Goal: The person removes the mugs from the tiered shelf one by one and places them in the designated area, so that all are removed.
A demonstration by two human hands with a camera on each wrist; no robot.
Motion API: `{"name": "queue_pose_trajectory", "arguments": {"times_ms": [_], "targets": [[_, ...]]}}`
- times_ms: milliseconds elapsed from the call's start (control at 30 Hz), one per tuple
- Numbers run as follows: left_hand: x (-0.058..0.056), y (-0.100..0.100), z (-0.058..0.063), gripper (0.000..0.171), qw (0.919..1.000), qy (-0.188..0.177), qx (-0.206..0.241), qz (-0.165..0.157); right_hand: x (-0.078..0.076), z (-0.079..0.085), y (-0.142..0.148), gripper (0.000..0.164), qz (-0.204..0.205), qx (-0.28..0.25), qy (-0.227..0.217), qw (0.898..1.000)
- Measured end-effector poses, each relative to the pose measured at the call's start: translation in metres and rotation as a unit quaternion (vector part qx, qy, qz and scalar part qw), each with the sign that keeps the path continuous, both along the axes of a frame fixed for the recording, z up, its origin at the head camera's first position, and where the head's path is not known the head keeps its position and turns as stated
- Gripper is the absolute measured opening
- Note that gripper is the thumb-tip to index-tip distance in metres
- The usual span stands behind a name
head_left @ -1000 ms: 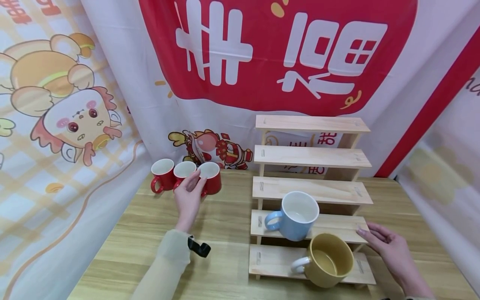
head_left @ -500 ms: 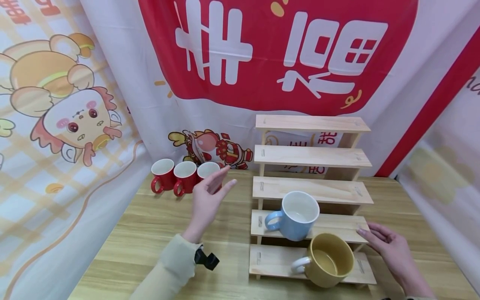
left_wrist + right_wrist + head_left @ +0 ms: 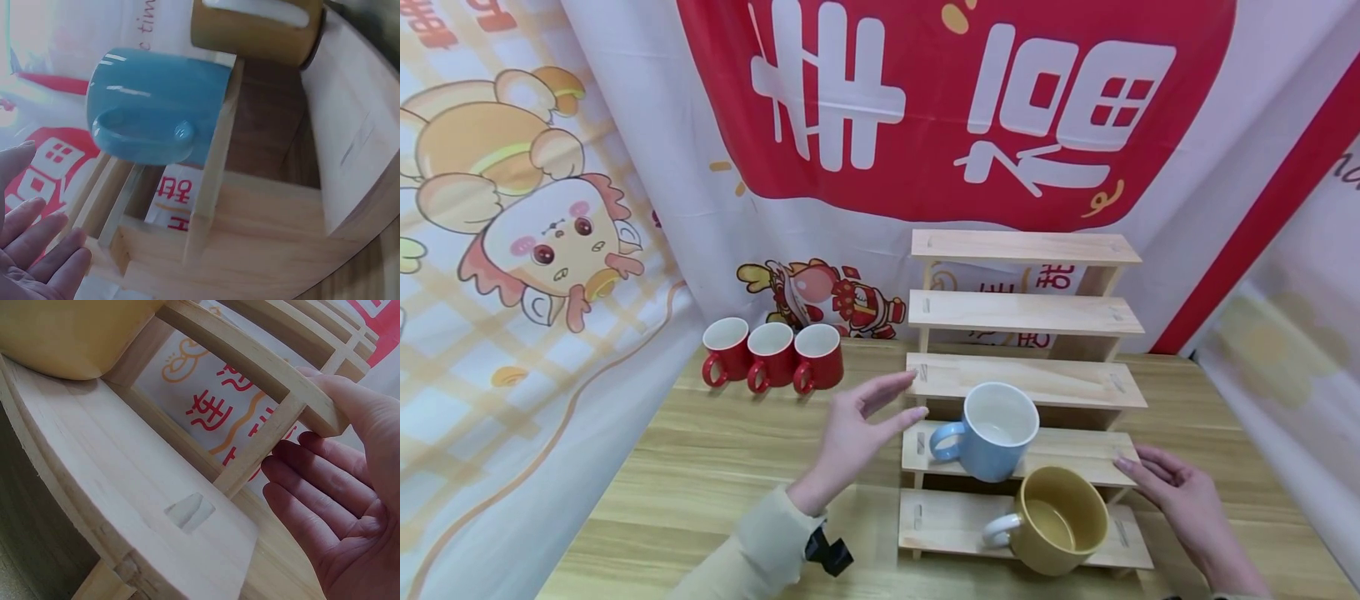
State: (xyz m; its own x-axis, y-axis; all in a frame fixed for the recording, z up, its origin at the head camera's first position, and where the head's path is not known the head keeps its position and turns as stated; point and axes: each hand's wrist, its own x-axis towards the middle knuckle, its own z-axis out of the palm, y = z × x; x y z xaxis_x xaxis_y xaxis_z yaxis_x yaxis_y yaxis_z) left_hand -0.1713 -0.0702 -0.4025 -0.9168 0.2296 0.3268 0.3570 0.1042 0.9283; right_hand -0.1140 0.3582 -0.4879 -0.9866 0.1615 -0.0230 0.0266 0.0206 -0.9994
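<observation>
Pale wood makes up the five-tier rack (image 3: 1015,375), standing on the right half of the worktop (image 3: 722,467) near its back edge. On its second tier from the bottom, left of the middle, sits an upright blue mug (image 3: 996,454), handle toward the tier's left end. A mustard mug (image 3: 1051,550) with a white handle (image 3: 1002,530) stands on the lowest tier, nearer the right end. The left hand (image 3: 853,433) is spread wide, holding nothing, beside the rack's left edge; whether its fingertips touch I cannot tell. The right hand (image 3: 1183,496) holds the second tier's right end, thumb over the board and fingers beside the upright. Three red mugs (image 3: 775,367) line the worktop's back-left corner.
</observation>
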Motion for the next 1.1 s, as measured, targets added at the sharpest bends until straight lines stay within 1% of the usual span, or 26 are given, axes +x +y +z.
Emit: {"name": "queue_pose_trajectory", "arguments": {"times_ms": [100, 300, 467, 567, 800, 933, 1100], "targets": [[0.004, 0.005, -0.004, 0.050, 0.9996, -0.006, -0.010, -0.025, 0.001, 0.000, 0.000, 0.023, -0.001, 0.004, -0.001, 1.000], [0.007, 0.014, -0.016, 0.046, 0.9977, -0.023, -0.026, -0.059, 0.002, 0.001, 0.000, 0.023, 0.002, 0.012, -0.002, 1.000], [0.008, 0.024, -0.027, 0.047, 0.9956, -0.032, -0.032, -0.082, 0.002, 0.001, 0.000, 0.023, 0.002, 0.006, -0.001, 1.000], [0.009, 0.029, -0.031, 0.046, 0.9950, -0.036, -0.030, -0.088, 0.001, 0.000, 0.000, 0.024, 0.001, 0.003, -0.002, 1.000], [0.013, 0.035, -0.035, 0.040, 0.9956, -0.037, 0.002, -0.086, 0.000, 0.000, 0.000, 0.026, 0.001, 0.000, -0.003, 1.000], [0.014, 0.036, -0.036, 0.032, 0.9968, -0.036, 0.009, -0.072, 0.000, 0.000, 0.000, 0.026, 0.000, -0.003, -0.001, 1.000], [0.016, 0.038, -0.036, 0.027, 0.9979, -0.032, 0.015, -0.054, 0.001, 0.000, 0.000, 0.026, -0.001, -0.001, -0.004, 1.000]]}}
